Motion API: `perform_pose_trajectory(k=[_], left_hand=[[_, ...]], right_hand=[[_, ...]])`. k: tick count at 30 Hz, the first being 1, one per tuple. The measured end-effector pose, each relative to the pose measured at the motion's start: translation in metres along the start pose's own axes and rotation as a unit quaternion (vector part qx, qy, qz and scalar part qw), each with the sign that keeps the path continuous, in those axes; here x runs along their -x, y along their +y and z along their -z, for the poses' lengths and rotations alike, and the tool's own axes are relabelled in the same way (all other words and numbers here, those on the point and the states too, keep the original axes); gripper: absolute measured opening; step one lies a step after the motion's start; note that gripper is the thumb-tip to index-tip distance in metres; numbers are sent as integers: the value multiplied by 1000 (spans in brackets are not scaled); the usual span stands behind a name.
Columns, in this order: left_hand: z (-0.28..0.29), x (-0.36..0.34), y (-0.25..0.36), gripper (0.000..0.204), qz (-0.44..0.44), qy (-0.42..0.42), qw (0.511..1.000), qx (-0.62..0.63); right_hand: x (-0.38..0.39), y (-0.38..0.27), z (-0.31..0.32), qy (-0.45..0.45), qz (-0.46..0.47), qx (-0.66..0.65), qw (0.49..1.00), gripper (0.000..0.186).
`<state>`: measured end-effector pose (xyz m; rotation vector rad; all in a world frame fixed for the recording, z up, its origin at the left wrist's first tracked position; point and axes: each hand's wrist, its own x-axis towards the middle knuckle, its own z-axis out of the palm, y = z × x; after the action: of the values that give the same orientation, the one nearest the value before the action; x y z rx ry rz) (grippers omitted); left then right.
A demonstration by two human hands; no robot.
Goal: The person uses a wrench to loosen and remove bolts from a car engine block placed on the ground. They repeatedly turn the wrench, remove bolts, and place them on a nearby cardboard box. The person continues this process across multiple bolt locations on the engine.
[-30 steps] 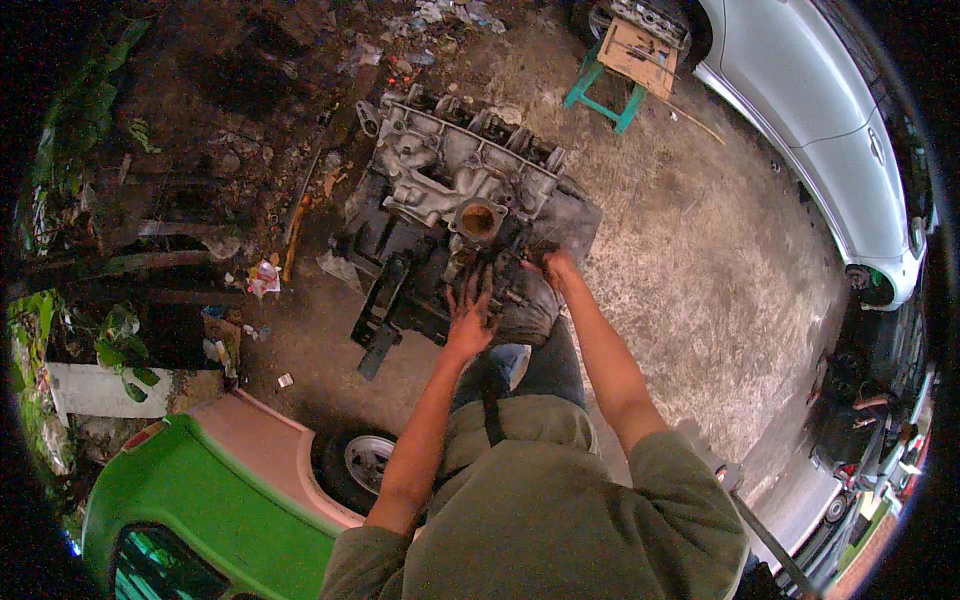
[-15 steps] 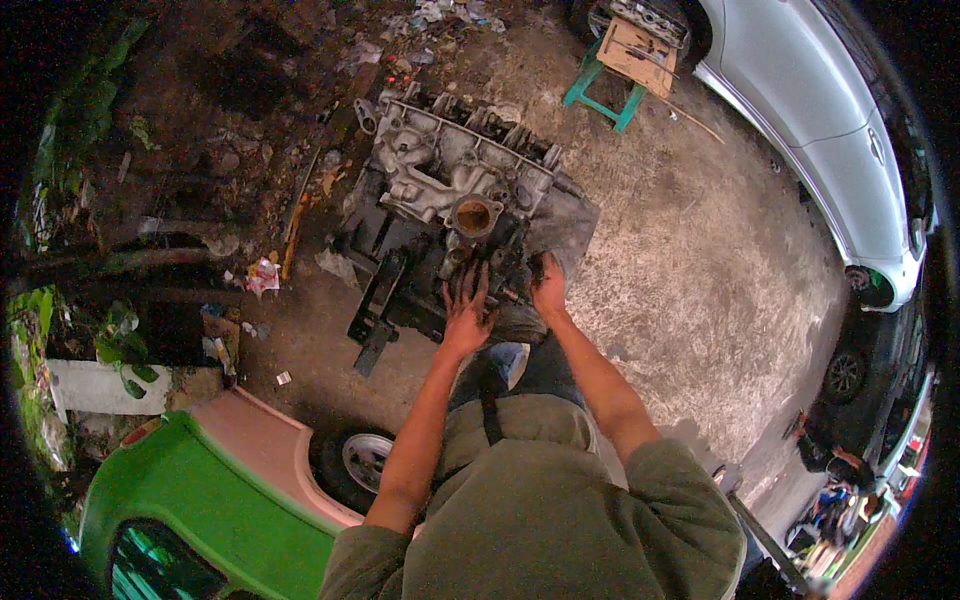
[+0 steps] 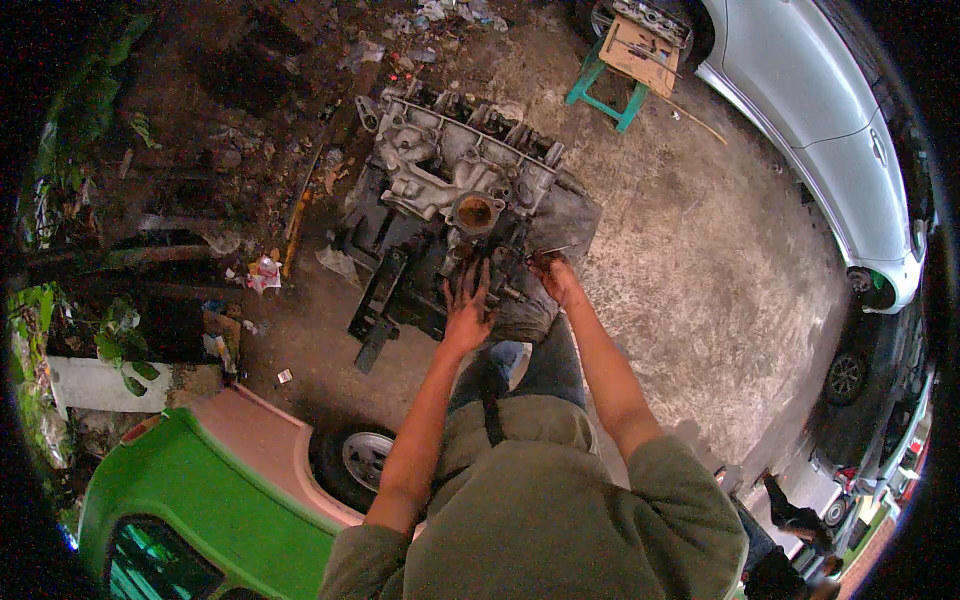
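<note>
A greasy engine [image 3: 440, 190] sits in front of me, with pale metal castings on top and dark parts nearest me. A round flanged opening [image 3: 474, 213] with a rusty brown inside faces up near its middle. Just below that opening, my left hand [image 3: 467, 305] lies on the dark near side, fingers stretched and a little apart, blackened with grease. My right hand [image 3: 556, 280] is at the engine's near right corner, its fingers closed on a thin metal tool [image 3: 552, 249] whose kind is too small to make out. Its fingertips are partly hidden.
A green stool [image 3: 620, 75] with a wooden top carries metal parts at the far right. Beside it stands a silver car [image 3: 800, 110]. A green and pink car [image 3: 240, 470] is close at my left. Litter [image 3: 264, 274] and plants edge the left. People [image 3: 795, 515] are at lower right.
My right hand has turned and shifted slightly right, and the thin metal tool now shows at its fingers. My left hand is nearly unmoved. People at lower right have changed position.
</note>
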<state>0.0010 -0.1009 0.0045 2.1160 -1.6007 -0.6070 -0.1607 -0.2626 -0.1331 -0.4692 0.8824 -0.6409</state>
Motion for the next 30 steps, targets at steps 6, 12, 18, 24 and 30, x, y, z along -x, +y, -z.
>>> perform_pose_trajectory(k=[6, 12, 18, 24, 30], left_hand=[[0, 2, 0, 92, -3, -6, 1000, 17], [0, -1, -2, 90, -13, 11, 1000, 0], [-2, 0, -6, 91, -7, -20, 1000, 13], [-7, 1, -11, 91, -17, -21, 1000, 8], [-7, 1, -9, 90, -8, -6, 1000, 7]], right_hand=[[-18, -16, -12, -3, -89, 90, 992, 24], [-46, -16, 5, 11, -123, 197, 972, 24], [-68, -4, 19, 18, -144, 173, 974, 22], [-64, -4, 17, 9, -223, 66, 973, 22], [-62, -9, 12, 26, -247, 34, 968, 24]])
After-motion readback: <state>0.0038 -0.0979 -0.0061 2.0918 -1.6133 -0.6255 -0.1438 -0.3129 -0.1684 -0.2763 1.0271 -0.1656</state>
